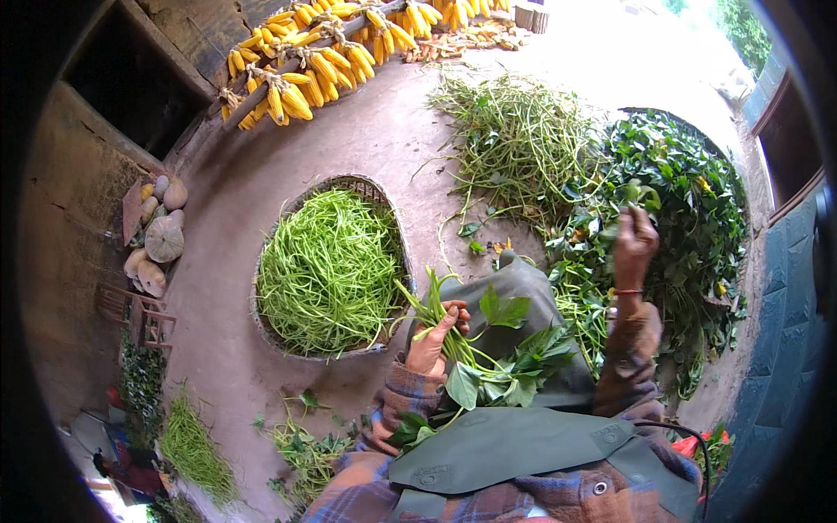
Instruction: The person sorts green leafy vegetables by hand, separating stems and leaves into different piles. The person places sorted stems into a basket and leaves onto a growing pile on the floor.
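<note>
My left hand is closed round a bunch of leafy green stems. Their broad leaves spread over the dark cloth on my lap. Raised to the right, my right hand has its fingers pinched together, with a green leaf at the tips. Just beyond that hand lies a big heap of dark green leafy vines. Left of my knees, an oval woven basket holds a mound of bare green stems.
A pile of pale stripped stalks lies ahead on the floor. Corn cobs hang from poles at the far left. Pumpkins and a small wooden chair stand by the left wall. More stems lie at the lower left, near another person.
</note>
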A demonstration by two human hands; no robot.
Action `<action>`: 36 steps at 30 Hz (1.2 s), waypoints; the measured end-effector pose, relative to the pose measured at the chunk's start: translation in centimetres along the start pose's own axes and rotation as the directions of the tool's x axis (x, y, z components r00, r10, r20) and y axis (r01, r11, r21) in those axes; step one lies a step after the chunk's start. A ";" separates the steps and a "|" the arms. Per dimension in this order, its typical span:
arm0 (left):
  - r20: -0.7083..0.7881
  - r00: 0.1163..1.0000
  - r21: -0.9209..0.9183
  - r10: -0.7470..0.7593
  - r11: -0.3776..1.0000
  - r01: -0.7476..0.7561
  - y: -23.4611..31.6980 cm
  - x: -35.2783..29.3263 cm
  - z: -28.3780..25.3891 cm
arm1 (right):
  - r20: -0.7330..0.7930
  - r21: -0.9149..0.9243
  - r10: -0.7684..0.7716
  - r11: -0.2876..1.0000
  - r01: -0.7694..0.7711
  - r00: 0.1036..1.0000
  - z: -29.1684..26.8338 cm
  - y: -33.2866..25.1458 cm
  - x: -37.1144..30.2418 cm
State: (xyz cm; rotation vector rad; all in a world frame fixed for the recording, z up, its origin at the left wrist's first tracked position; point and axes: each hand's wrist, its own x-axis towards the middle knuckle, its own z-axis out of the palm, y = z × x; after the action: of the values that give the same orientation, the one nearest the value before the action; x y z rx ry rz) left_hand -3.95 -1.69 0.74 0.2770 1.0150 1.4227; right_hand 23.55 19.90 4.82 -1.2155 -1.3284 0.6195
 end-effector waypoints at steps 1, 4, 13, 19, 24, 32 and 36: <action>-0.005 1.000 -0.005 -0.021 1.000 0.021 0.1 -0.1 0.0 | 0.126 -0.062 -0.148 0.986 0.157 0.981 2.7 -0.6 -0.7; -0.053 0.998 -0.031 -0.046 0.999 0.045 0.3 -0.6 0.6 | 0.637 -0.126 -0.322 0.853 0.507 0.700 9.6 -4.4 -3.8; -0.023 1.000 0.034 -0.013 0.999 0.014 0.4 -1.1 -0.7 | 0.622 0.093 0.107 0.974 -0.208 0.776 1.8 0.1 -6.2; 0.028 0.998 -0.113 -0.057 0.992 0.060 -0.3 -0.2 -0.6 | 0.249 0.263 0.565 0.742 -0.616 0.787 -10.7 10.4 -10.7; 0.003 1.000 -0.161 -0.015 0.987 0.015 0.1 -0.1 -0.4 | 0.317 0.248 0.840 0.375 -0.893 0.440 -12.2 14.4 -18.8; 0.077 0.996 -0.118 0.034 0.993 -0.024 1.0 -1.3 0.5 | 0.179 -0.205 0.628 0.777 -0.595 0.758 -16.6 19.0 -4.2; 0.121 0.992 -0.183 0.021 0.983 0.001 1.3 -0.9 1.1 | -0.548 0.152 0.517 0.834 -0.530 0.657 -23.2 14.2 9.3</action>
State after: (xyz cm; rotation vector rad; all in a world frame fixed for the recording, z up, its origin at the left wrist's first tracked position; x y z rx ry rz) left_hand -3.93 -1.81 2.69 0.2319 0.7781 1.4786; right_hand 51.29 25.80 -0.13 -1.6627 -0.4558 0.5696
